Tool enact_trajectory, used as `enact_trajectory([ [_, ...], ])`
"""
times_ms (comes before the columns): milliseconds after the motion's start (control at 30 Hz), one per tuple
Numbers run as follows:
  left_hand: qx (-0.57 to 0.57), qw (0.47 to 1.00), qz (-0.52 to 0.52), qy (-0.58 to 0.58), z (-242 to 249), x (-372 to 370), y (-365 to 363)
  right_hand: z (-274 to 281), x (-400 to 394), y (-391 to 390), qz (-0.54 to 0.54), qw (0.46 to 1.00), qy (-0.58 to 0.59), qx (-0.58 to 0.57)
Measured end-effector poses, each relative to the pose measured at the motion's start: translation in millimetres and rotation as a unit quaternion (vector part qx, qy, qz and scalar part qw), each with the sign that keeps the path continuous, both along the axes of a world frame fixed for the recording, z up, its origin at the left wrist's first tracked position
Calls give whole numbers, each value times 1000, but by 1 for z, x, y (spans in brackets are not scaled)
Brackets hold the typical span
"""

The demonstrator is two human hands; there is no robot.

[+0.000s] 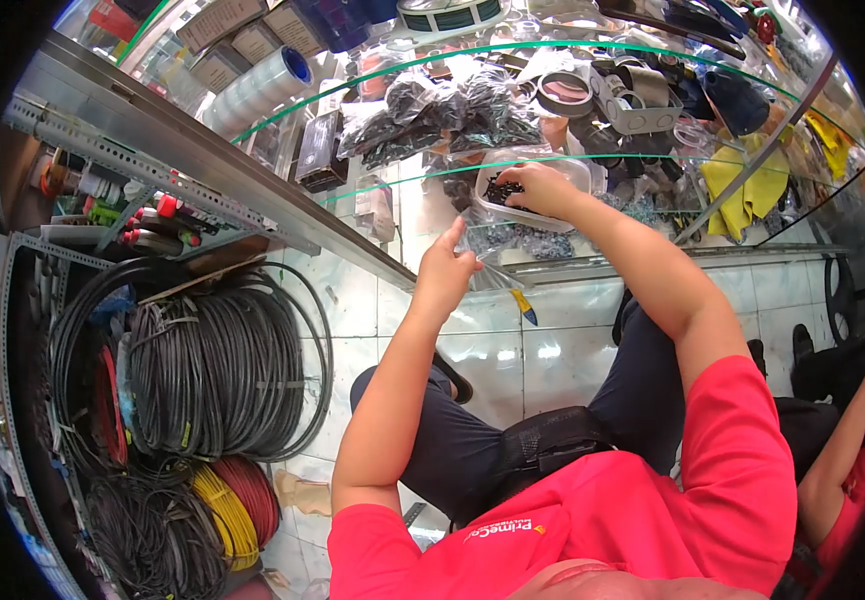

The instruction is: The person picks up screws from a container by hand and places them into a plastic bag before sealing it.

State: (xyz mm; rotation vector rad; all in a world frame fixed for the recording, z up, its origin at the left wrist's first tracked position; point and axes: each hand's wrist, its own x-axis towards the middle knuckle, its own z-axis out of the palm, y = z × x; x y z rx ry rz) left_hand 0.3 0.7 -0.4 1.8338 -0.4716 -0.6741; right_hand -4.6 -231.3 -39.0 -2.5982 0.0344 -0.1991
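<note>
My right hand (542,191) reaches into a white plastic tub (592,180) on the glass shelf. Its fingers are closed at a heap of small black pieces (502,190), too small to name. Lower and to the left, my left hand (445,268) is closed on what looks like the edge of a clear plastic bag (492,276), beside the cabinet's front edge. Part of its grip is hidden. Just under the bag a small yellow and dark blue object (524,307) shows.
Bags of black parts (442,110) and a small black box (322,152) crowd the shelf. Yellow gloves (747,185) lie to the right. Large black cable coils (217,370) stand on the floor at left. Another person's arm (852,410) is at far right.
</note>
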Motion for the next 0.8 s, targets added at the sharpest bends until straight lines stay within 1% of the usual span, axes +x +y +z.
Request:
enact_trajectory([
  [100, -8, 1000, 2, -6, -2, 0, 1, -17, 13, -4, 5, 1000, 6, -17],
  [133, -10, 1000, 4, -5, -2, 0, 1, -22, 16, -8, -10, 1000, 2, 15],
  [167, -10, 1000, 4, -5, 0, -1, 1, -17, 16, -7, -25, 999, -2, 46],
  [200, -8, 1000, 2, -11, 2, -1, 1, -11, 14, -7, -25, 999, -2, 45],
  [267, -9, 1000, 2, -17, 3, -2, 2, 6, 9, -10, -65, 991, -24, 116],
  [300, -11, 1000, -1, -20, 2, -1, 2, 12, 6, -9, -64, 991, -23, 114],
  [367, -14, 1000, -3, -24, 1, 0, 1, 24, -1, -8, -20, 970, -31, 239],
  [400, -7, 1000, -3, -25, 1, 0, 1, 36, -7, -3, -20, 971, -30, 238],
  [433, 1, 1000, -2, -26, 2, 0, 1, 47, -12, 4, 9, 967, -2, 255],
  [467, 1, 1000, -1, -26, 2, 0, 1, 54, -14, 11, 37, 961, 27, 272],
  [500, 4, 1000, -2, -31, 2, 0, 1, 51, -13, 16, 37, 961, 27, 273],
  [567, 9, 999, -6, -37, 2, 0, 0, 47, -12, 25, 125, 922, 60, 361],
  [600, 12, 1000, -4, -26, 1, 1, 0, 54, -15, 28, 164, 932, 90, 311],
  [700, 13, 1000, 2, -18, 5, -1, -1, 49, -12, 31, 189, 934, 103, 285],
  [733, 8, 1000, 8, -20, 6, -2, -1, 51, -12, 26, 166, 949, 75, 257],
  [767, 8, 1000, 6, -20, 5, -3, -1, 45, -9, 18, 165, 949, 75, 257],
  [800, 3, 1000, 7, -21, 4, -2, -1, 36, -5, 6, 128, 975, 32, 176],
])
